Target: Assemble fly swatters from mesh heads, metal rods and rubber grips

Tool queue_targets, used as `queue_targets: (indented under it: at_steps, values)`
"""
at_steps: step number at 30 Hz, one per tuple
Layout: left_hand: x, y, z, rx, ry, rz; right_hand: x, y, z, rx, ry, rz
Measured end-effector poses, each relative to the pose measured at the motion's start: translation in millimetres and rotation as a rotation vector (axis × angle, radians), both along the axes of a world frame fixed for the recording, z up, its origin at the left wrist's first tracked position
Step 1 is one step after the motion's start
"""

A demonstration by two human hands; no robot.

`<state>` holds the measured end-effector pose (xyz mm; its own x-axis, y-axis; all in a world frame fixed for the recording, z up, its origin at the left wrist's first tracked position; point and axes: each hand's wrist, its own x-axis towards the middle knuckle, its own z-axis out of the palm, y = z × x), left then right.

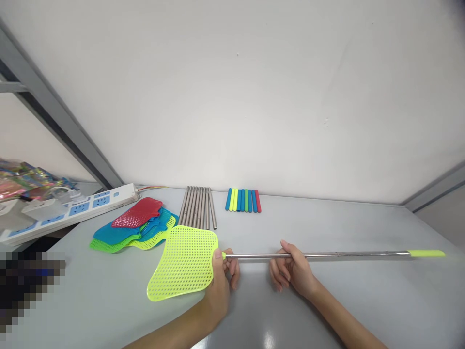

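Note:
A fly swatter (183, 264) with a yellow-green perforated head lies across my view, its long metal rod running to the right and ending in a yellow-green grip. My left hand (221, 276) is closed at the neck, where the head joins the rod, with the thumb on the head's edge. Around the middle of the rod, my right hand (292, 266) is closed with thumb and fingers. Behind the swatter head, a pile of loose swatter heads (136, 213) in red, blue, green and yellow rests on the table. The swatter's rod appears extended, in stepped sections.
Several metal rods (198, 208) lie side by side near the wall. To their right is a row of coloured grips (243, 200). A white power strip (90, 206) with plugs runs along the left edge of the grey table (348, 305). Plastic-wrapped items (25, 179) sit at the far left.

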<state>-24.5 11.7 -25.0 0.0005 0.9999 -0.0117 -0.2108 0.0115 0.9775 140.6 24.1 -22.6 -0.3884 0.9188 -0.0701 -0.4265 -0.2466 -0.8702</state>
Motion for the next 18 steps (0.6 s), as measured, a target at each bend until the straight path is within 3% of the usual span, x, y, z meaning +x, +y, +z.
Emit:
queue_targets:
  at_steps: [13, 18]
  values:
    - [-0.4, -10.7, -7.6, 0.045, 0.17, -0.059, -16.6, -12.0, -6.4, -0.037, 0.052, 0.081]
    - [-0.9, -11.0, -7.5, -0.028, 0.176, -0.056, -19.9, -14.7, -8.2, -0.04, 0.068, 0.089]
